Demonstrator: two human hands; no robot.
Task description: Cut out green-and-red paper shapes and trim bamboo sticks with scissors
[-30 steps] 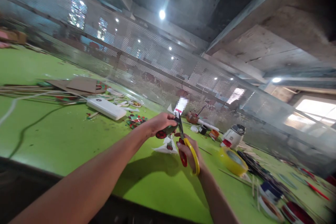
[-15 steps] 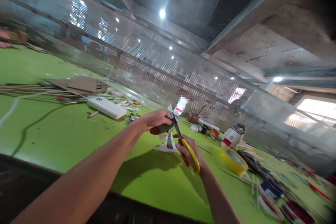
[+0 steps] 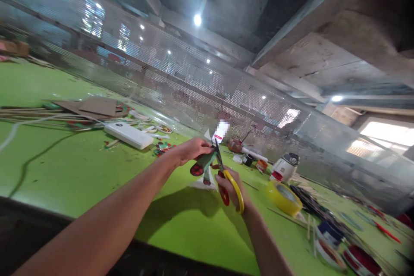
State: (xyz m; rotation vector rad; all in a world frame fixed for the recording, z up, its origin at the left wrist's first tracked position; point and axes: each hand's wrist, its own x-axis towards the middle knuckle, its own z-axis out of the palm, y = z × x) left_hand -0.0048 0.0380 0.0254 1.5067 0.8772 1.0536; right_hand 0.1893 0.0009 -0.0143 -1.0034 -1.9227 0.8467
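Scissors (image 3: pixel 227 174): handles (image 3: pixel 240 200) wider apart than half a second ago | right fingers (image 3: pixel 221 180) grasp them | left fingers (image 3: pixel 204 143) pinch green cutout (image 3: pixel 206 161), red end (image 3: pixel 196 169) now hanging lower

Scissors (image 3: pixel 221 164): metal blades, smooth plas. handles. Table (image 3: pixel 181 228): glossy, smooth. Tape roll (image 3: pixel 293 205): shiny plas. White box (image 3: pixel 128 135): smooth plas., semi-gloss. Sticks (image 3: pixel 32 114): matt wood. Ceiling beam (image 3: pixel 310 17): rough, matt conc.
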